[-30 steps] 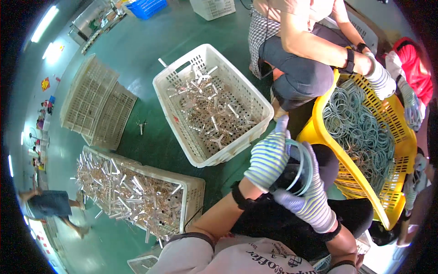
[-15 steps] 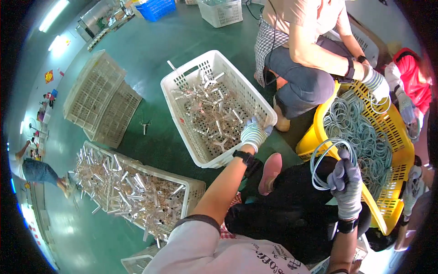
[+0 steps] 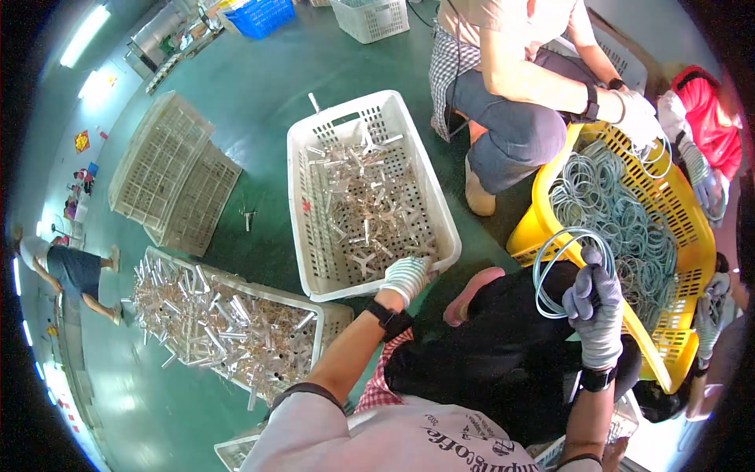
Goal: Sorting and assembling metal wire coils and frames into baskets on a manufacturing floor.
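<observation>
Right hand (image 3: pixel 593 305), gloved, is holding a bundle of rings (image 3: pixel 538 275) at the near right, beside the left rim of the yellow basket (image 3: pixel 538 222). Thumb and fingers are pinching the bundle along its right side. The rings are looking thin, round and pale blue-grey, with a slight sheen; several strands are overlapping, fanning apart on the left and bunching at the grip. Exact count is not showing. A heap of similar rings (image 3: pixel 602 197) is filling the yellow basket, lying tangled.

Left hand (image 3: pixel 406 280), also gloved, is resting on the near right rim of the white basket (image 3: pixel 343 292); cannot tell whether the fingers are pressing together on it. This basket is standing on the green floor (image 3: pixel 259 149), showing perforated walls and a slot at its far end. Silvery pieces (image 3: pixel 362 263), some three-armed, are lying scattered inside among thin wiry strands.
</observation>
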`<state>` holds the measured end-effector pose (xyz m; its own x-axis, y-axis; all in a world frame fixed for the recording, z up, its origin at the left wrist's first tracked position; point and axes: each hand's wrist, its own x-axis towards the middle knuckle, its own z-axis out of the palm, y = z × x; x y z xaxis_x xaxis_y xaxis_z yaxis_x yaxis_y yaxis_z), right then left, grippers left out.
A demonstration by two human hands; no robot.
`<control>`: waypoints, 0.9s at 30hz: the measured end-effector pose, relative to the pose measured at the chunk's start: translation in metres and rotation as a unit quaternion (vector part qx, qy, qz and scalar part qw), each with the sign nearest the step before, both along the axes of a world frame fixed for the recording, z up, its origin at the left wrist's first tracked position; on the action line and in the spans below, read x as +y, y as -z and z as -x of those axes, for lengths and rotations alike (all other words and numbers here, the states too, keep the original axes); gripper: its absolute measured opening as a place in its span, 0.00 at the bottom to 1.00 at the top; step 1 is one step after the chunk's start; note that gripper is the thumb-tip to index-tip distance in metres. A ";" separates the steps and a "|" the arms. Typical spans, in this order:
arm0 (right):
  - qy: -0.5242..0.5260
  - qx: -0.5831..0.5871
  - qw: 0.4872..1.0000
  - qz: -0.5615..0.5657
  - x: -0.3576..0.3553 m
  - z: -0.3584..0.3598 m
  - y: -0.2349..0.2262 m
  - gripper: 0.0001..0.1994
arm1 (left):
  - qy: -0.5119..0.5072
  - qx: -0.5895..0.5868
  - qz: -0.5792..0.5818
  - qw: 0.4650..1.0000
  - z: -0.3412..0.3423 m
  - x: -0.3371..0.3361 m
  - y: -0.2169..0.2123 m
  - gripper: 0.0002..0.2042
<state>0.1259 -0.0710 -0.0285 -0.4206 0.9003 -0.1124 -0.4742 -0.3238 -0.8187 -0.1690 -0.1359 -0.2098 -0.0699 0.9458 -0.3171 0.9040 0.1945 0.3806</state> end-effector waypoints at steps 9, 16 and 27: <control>-0.043 0.036 0.998 -0.012 -0.011 0.012 -0.008 0.17 | 0.003 0.014 0.010 1.000 -0.024 -0.032 -0.003 0.12; -0.065 0.003 0.998 -0.009 -0.028 0.032 -0.008 0.16 | 0.008 -0.259 0.025 0.965 0.029 -0.036 -0.079 0.24; 0.150 -0.122 0.978 -0.074 -0.020 0.004 -0.023 0.26 | -0.420 -0.601 -0.229 0.640 0.301 0.053 -0.088 0.38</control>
